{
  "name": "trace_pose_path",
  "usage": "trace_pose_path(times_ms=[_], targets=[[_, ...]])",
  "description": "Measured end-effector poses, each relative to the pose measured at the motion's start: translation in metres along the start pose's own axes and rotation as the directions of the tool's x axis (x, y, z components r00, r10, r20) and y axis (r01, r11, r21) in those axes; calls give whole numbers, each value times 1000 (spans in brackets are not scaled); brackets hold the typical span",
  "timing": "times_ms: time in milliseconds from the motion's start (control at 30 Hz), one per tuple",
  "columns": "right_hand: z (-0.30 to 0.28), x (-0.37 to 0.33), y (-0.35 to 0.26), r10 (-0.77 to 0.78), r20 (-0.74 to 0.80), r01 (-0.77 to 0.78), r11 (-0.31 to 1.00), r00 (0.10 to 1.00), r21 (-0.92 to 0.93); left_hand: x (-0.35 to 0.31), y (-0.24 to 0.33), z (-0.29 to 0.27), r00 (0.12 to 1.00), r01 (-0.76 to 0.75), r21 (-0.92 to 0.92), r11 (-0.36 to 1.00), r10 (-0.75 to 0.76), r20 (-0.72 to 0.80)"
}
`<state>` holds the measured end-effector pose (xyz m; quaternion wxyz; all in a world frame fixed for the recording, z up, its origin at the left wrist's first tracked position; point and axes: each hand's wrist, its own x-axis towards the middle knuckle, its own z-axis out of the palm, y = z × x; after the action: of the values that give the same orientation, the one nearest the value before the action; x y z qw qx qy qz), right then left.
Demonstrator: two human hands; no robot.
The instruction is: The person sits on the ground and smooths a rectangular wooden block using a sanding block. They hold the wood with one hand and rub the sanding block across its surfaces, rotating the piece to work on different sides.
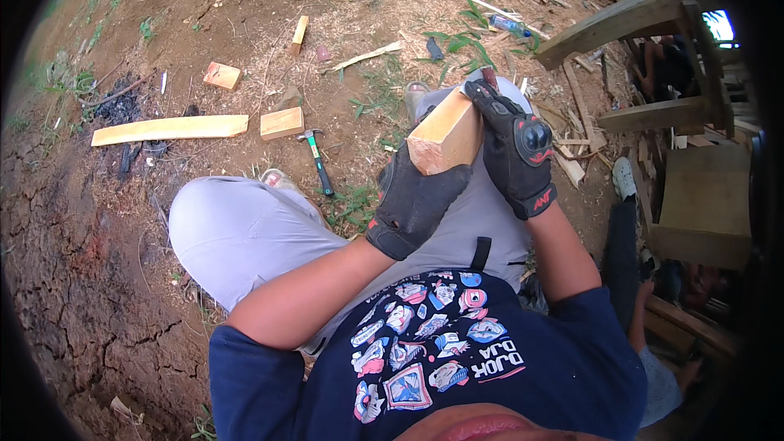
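Observation:
Above my lap, a pale yellow wooden block (447, 132) is held up at a slant, its reddish end face toward me. My left hand (415, 204), in a black glove, is closed around the block's near lower part from below. My right hand (516, 140), gloved the same way, is closed against the block's far right side. By its fingertips shows a small brown and grey object (489, 77); its kind is unclear. On the ground to the left lie a hammer (317, 162) with a green and black handle and a short wooden block (282, 123).
A long pale board (171, 130) and smaller wood pieces (222, 76) (299, 34) lie left on the dirt. A wooden frame (645, 24) stands at right, near another person's leg (621, 249). A plastic bottle (510, 26) and wood shavings lie farther off.

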<state>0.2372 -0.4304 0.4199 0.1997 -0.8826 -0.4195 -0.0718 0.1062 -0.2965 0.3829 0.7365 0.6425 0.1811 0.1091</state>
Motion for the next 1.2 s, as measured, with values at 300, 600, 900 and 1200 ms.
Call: trace_pose_path(times_ms=[300,600,900,1200], targets=[[5,5,2,34,12,-35,993,999,112,0,-4,-5,1000,16,30,999,-16,-6],[3,-5,-3,-35,-8,36,994,999,103,-3,-2,1,1000,-10,58,998,10,-7],[-24,-16,-44,-172,74,167,983,982,73,-8,-4,9,991,-119,-45,992,116,-63],[-24,-19,-38,-153,143,139,985,978,106,-7,5,5,997,-68,1,998,68,-40]])
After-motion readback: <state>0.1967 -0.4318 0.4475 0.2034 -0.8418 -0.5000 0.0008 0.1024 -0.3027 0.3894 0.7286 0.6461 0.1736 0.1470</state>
